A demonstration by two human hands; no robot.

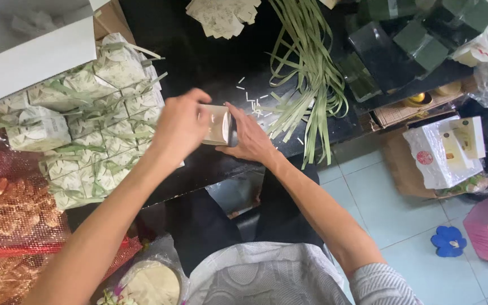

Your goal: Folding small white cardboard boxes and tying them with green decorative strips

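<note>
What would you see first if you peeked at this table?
First, two hands in the middle: the left hand and right hand hold a small pale box over the black table. Next, the stack of white boxes tied with green strips on the left, and the bunch of long green leaf strips at the top.

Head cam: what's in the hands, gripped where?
A small pale box, held between both hands above the black table: left hand on its left side, right hand on its right side and underside.
</note>
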